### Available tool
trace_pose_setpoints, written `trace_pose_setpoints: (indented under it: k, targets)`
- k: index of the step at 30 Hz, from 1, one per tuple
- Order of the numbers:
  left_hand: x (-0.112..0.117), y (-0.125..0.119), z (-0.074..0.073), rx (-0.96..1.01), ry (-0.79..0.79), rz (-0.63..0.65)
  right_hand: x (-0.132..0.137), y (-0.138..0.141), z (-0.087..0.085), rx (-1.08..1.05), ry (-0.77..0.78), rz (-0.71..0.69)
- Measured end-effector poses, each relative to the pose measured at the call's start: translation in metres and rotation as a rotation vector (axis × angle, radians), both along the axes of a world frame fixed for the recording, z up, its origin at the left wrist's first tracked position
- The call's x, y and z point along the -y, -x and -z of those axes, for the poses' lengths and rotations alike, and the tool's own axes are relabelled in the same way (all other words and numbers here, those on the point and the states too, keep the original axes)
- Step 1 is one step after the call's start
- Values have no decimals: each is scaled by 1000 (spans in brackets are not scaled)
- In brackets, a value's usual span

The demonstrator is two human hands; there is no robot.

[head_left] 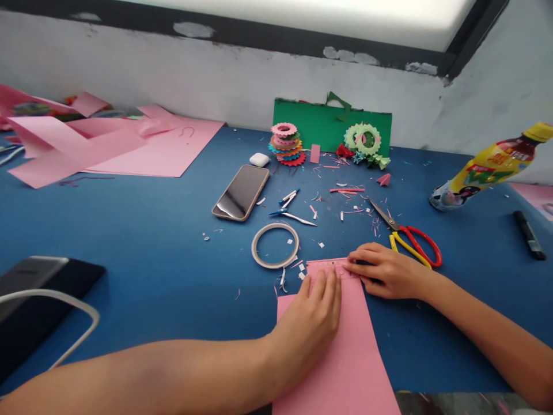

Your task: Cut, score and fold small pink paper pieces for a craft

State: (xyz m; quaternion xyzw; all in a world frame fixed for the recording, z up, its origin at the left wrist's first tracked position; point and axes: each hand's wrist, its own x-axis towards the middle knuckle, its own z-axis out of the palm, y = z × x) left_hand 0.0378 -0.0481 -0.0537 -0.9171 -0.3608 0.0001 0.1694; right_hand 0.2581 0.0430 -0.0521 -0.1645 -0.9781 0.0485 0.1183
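A sheet of pink paper (345, 357) lies lengthwise at the table's front edge. Across its far end rests a see-through ruler (319, 268), with a narrow pink margin showing beyond it. My left hand (313, 314) lies on the paper, its outstretched fingers pressing the ruler. At the ruler's right end, the stretched fingers of my right hand (386, 270) touch the paper's corner; whether they pinch anything is unclear. Scissors (404, 230) with red and yellow handles lie just beyond my right hand. A roll of double-sided tape (275, 246) sits beyond my left hand.
A phone (241, 193), a white case (259, 159) and a blue-and-white compass (294, 214) lie ahead among paper scraps. Stacked scalloped paper rings (286, 144) stand before green card (311, 124). A tilted bottle (488, 170) and marker (529, 235) are right; pink sheets (159, 150) left.
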Motion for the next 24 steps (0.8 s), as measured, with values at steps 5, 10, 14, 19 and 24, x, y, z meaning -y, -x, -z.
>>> trace_pose_setpoints:
  k: [5,10,14,19,24]
  targets:
    - [0,0,1,-1,-14,6,-1,0,-1,-16,-25,-23]
    - [-1,-1,0,-6,-3,-2,-1,0,0,-9,-21,0]
    - [-1,0,1,-7,-18,-1,-1,0,0,-4,-21,-8]
    - [-1,-1,2,-8,-25,-6,-1,1,-2,-1,-17,-1]
    - [-1,-1,0,-22,-13,-5,-1,2,-2,-9,-27,-16]
